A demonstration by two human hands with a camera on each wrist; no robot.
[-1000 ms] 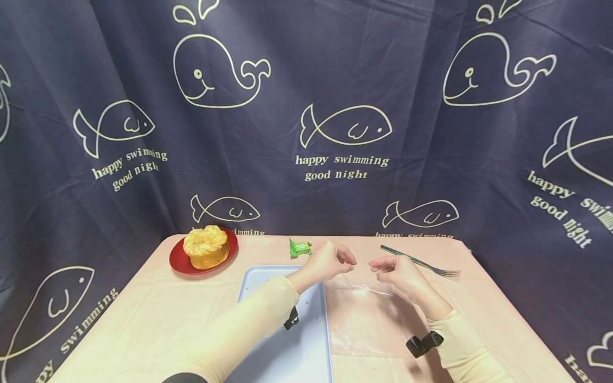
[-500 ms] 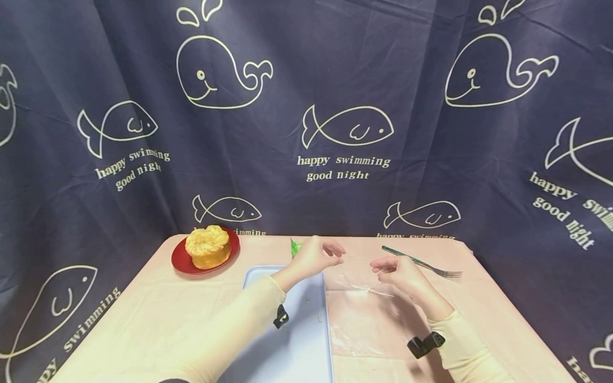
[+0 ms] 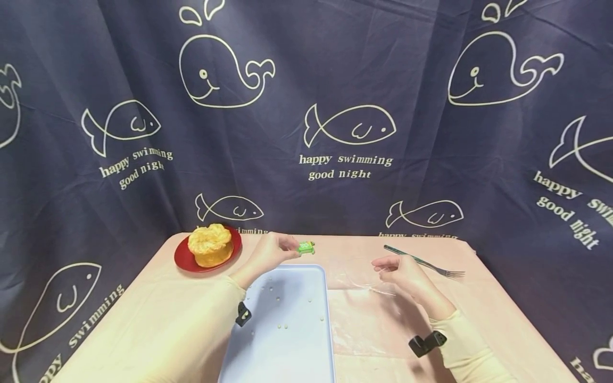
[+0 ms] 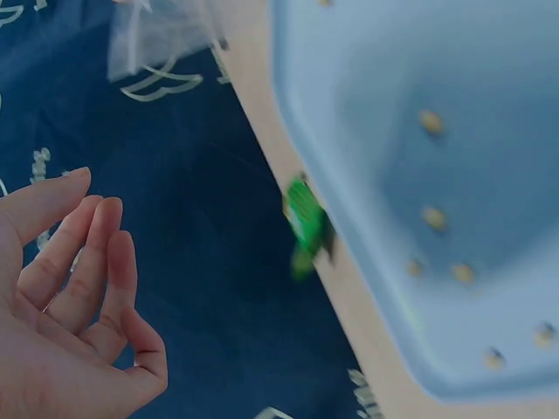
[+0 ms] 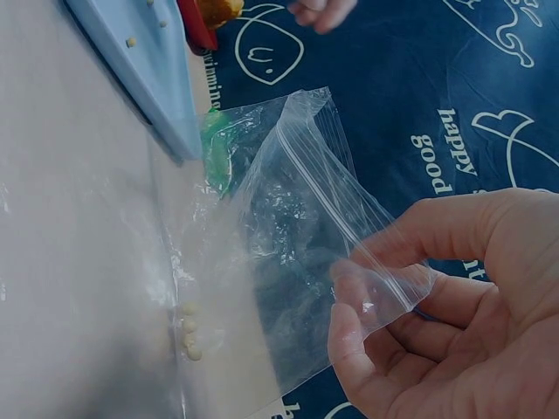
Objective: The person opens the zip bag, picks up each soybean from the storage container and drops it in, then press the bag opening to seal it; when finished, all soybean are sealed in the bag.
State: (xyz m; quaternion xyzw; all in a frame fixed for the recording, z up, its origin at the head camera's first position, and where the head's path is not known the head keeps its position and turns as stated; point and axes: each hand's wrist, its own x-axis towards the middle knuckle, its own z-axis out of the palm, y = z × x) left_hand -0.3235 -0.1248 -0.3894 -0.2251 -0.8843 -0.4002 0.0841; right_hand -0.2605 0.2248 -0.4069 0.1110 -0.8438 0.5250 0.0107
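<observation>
My right hand (image 3: 411,279) pinches the zip edge of a clear plastic zip bag (image 5: 279,231) between thumb and fingers. The bag hangs down, with several small pale round beans (image 5: 189,336) gathered at its bottom. My left hand (image 3: 268,255) holds nothing; it hovers over the far left corner of the light-blue tray (image 3: 292,359), its fingers bent loosely. Several more beans (image 4: 434,218) lie scattered in that tray. Just past the left fingertips sits a small green packet-like thing (image 3: 306,248), blurred in the left wrist view.
A red plate (image 3: 183,261) bearing a golden round bread (image 3: 210,246) stands at the table's back left. Toward the back right lies a fork (image 3: 428,264) with a green handle. Behind the pink-covered table (image 3: 124,330) hangs a dark blue curtain (image 3: 345,53).
My left hand has come away from the bag and moved left over the tray, uncovering the green thing and beans. The right hand stays in place with the bag.
</observation>
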